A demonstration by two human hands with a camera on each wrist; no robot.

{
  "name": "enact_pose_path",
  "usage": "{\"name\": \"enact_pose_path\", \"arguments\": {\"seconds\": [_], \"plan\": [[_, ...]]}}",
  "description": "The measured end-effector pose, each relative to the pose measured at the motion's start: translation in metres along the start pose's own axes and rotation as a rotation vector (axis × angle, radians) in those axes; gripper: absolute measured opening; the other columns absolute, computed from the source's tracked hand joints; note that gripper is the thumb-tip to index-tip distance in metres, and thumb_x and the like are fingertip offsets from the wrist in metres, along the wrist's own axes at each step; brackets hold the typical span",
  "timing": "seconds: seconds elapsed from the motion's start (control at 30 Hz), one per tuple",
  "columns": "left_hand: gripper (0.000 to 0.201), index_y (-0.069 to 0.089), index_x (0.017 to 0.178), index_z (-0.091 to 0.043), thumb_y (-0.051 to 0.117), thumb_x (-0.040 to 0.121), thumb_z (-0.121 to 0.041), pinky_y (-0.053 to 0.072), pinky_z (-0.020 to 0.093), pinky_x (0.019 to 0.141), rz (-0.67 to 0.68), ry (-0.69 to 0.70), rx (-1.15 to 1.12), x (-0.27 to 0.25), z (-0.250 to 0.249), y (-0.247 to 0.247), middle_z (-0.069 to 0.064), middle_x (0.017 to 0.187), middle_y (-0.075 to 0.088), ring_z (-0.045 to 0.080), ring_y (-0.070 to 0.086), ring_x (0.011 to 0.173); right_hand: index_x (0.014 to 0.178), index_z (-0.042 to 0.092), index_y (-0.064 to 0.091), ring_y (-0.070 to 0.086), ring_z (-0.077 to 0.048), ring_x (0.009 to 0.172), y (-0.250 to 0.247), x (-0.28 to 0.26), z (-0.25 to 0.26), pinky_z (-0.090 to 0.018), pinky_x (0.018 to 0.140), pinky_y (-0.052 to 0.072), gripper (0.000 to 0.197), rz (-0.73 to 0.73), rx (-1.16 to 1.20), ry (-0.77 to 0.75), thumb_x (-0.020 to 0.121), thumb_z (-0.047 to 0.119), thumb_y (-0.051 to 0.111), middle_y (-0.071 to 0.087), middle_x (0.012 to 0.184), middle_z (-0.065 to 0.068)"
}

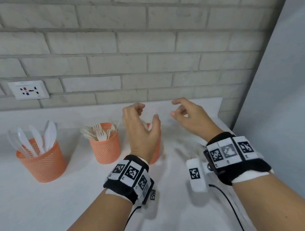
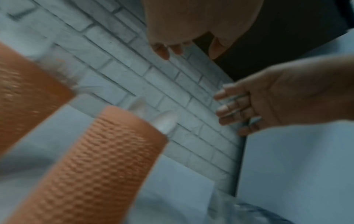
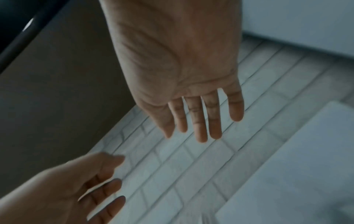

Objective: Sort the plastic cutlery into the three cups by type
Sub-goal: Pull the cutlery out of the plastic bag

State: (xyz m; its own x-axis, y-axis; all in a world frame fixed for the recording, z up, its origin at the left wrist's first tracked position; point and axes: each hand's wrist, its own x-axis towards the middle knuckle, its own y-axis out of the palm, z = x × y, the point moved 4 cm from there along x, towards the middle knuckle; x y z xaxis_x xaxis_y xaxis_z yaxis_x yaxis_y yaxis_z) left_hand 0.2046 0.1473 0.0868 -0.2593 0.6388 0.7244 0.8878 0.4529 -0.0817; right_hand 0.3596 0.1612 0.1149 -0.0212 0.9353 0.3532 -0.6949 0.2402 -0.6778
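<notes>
Three orange mesh cups stand in a row on the white table (image 1: 36, 210). The left cup (image 1: 42, 163) holds white knives (image 1: 38, 137). The middle cup (image 1: 106, 147) holds forks (image 1: 98, 131). My left hand (image 1: 147, 114) hovers in front of the third cup (image 1: 157, 154) and hides most of it. In the left wrist view, white spoon tips (image 2: 164, 122) stick out of the near cup (image 2: 95, 166). My right hand (image 1: 175, 108) is raised just right of the left one. Both hands are relaxed and hold nothing. In the right wrist view the fingers (image 3: 199, 124) are spread.
A brick wall with a white socket (image 1: 28, 90) runs along the table's back edge. A grey panel (image 1: 284, 84) closes off the right side. Black cables (image 1: 229, 201) trail from both wrist bands over the table.
</notes>
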Motion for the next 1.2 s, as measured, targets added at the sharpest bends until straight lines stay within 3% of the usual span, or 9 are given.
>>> {"name": "enact_pose_path", "arguments": {"seconds": [0.13,0.27,0.4,0.5,0.57,0.67,0.77,1.0,1.2], "plan": [[0.014,0.054,0.092,-0.006,0.059,0.079,-0.009,0.035,0.012,0.072,0.319,0.077,-0.098,-0.027,-0.034,0.046,0.002,0.091,0.046,0.005,0.046,0.077,0.101,0.018,0.060,0.051,-0.010,0.068,-0.042,-0.048,-0.057,-0.023,0.067,0.042,0.017,-0.170,0.109,0.243,0.085,0.017,0.064,0.051,0.072,0.003],[0.041,0.050,0.122,-0.011,0.061,0.085,-0.027,0.035,0.032,0.103,0.832,-0.253,0.162,-0.083,-0.007,0.107,0.008,0.130,0.037,0.022,0.043,0.120,0.131,0.023,0.041,0.045,-0.023,0.116,-0.048,-0.092,-0.114,-0.041,0.099,0.043,0.063,0.031,-0.020,0.528,0.077,0.028,0.073,0.045,0.121,-0.011],[0.076,0.021,0.145,-0.012,0.064,0.085,-0.032,0.031,0.039,0.111,0.907,-0.520,0.170,-0.101,0.003,0.124,0.015,0.149,0.024,0.031,0.034,0.134,0.147,0.026,0.010,0.026,-0.028,0.139,-0.052,-0.127,-0.135,-0.039,0.109,0.029,0.107,0.291,-0.127,0.717,0.067,0.052,0.076,0.017,0.153,-0.010],[0.090,0.016,0.147,-0.014,0.069,0.080,-0.040,0.035,0.041,0.108,0.897,-0.579,0.162,-0.096,0.008,0.123,0.014,0.137,0.047,0.031,0.043,0.129,0.150,0.018,0.000,0.025,-0.025,0.142,-0.045,-0.141,-0.144,-0.038,0.114,0.025,0.123,0.380,-0.087,0.779,0.062,0.061,0.075,0.019,0.156,-0.007],[0.084,0.028,0.144,-0.011,0.062,0.080,-0.054,0.038,0.040,0.105,0.970,-0.562,0.278,-0.094,0.008,0.117,0.013,0.131,0.053,0.030,0.048,0.124,0.146,0.019,0.021,0.043,-0.022,0.131,-0.036,-0.144,-0.151,-0.040,0.112,0.033,0.127,0.430,-0.019,0.775,0.044,0.067,0.080,0.041,0.147,-0.002],[0.078,0.060,0.116,-0.003,0.036,0.084,-0.070,0.041,0.031,0.087,1.108,-0.546,0.428,-0.093,0.007,0.101,0.009,0.104,0.061,0.027,0.057,0.107,0.111,0.024,0.062,0.066,-0.019,0.101,-0.027,-0.144,-0.153,-0.041,0.098,0.048,0.085,0.556,0.017,0.719,0.037,0.057,0.086,0.071,0.108,0.002],[0.080,0.064,0.097,-0.002,0.028,0.084,-0.071,0.044,0.033,0.086,1.089,-0.622,0.404,-0.087,0.015,0.074,0.010,0.093,0.063,0.026,0.059,0.092,0.102,0.022,0.065,0.068,-0.018,0.096,-0.022,-0.145,-0.120,-0.040,0.097,0.049,0.061,0.609,0.026,0.635,0.048,0.038,0.088,0.073,0.100,0.002],[0.062,0.057,0.110,-0.013,0.055,0.076,-0.065,0.040,0.025,0.060,1.031,-0.782,0.218,-0.078,0.021,-0.018,0.006,0.086,0.060,0.017,0.052,0.071,0.126,0.019,0.040,0.055,-0.021,0.109,0.022,-0.146,-0.024,-0.035,0.097,0.044,0.087,0.744,-0.069,0.267,0.053,0.019,0.087,0.057,0.123,0.001],[0.005,0.062,0.075,-0.007,0.065,0.080,-0.006,0.044,0.019,0.082,0.649,-0.768,-0.006,-0.027,0.025,-0.122,0.005,0.080,0.064,0.025,0.059,0.089,0.134,0.015,0.034,0.046,-0.016,0.108,0.086,-0.131,0.068,-0.024,0.084,0.039,0.084,0.699,-0.165,-0.078,0.064,0.013,0.081,0.047,0.123,-0.002]]}}
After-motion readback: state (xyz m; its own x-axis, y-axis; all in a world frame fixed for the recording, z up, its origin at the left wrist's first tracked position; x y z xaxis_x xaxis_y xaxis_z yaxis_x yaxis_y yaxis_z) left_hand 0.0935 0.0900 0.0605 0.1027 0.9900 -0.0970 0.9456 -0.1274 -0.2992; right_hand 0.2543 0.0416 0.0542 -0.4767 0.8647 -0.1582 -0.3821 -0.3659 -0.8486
